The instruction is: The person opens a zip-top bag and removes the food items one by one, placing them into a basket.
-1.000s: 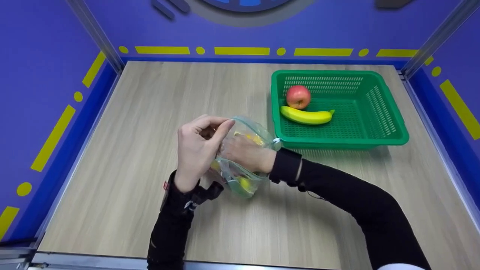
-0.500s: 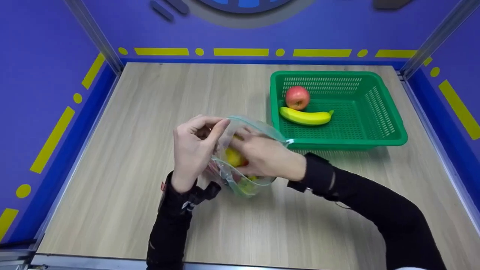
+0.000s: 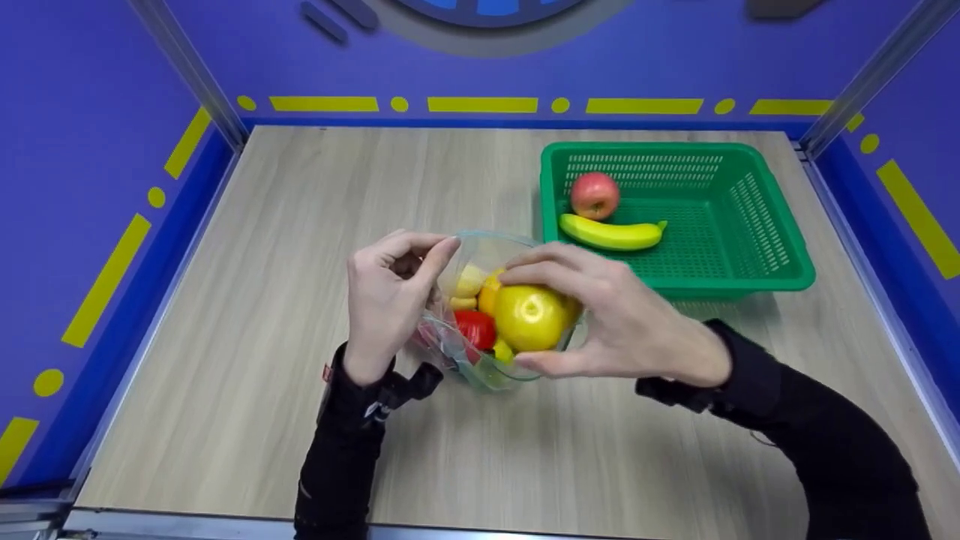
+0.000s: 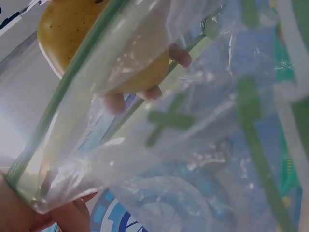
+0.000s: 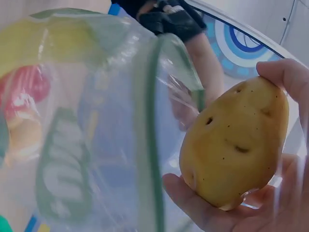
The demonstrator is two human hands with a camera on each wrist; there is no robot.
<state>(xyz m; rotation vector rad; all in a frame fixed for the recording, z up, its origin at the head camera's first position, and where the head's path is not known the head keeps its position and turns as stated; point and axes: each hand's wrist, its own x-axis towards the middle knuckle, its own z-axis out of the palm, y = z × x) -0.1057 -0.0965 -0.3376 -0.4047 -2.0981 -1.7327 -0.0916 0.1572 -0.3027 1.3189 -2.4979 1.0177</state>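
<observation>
A clear zip bag [image 3: 487, 375] with a green seal stands in front of me, its mouth spread apart. My left hand [image 3: 390, 296] pinches the left edge of that mouth between thumb and fingers. With thumb and fingers spread round it, my right hand [image 3: 619, 319] holds a yellow potato [image 3: 531, 319] at the bag's right side. The right wrist view shows dark pits and specks on the potato [image 5: 236, 142], just outside the seal. Inside the bag lie a glossy red piece [image 3: 475, 328], an orange piece [image 3: 489, 294] and pale yellow ones, partly hidden by the potato.
A green plastic basket [image 3: 735, 283] stands at the back right, close behind my right hand. It contains a red apple [image 3: 595, 196] and a banana [image 3: 611, 233]. Blue walls [image 3: 480, 75] enclose the wooden table [image 3: 337, 187] at the back and sides.
My right hand has drawn back to the right, from deep in the bag to its mouth, bringing the potato into view. The left hand has shifted slightly left and keeps its pinch.
</observation>
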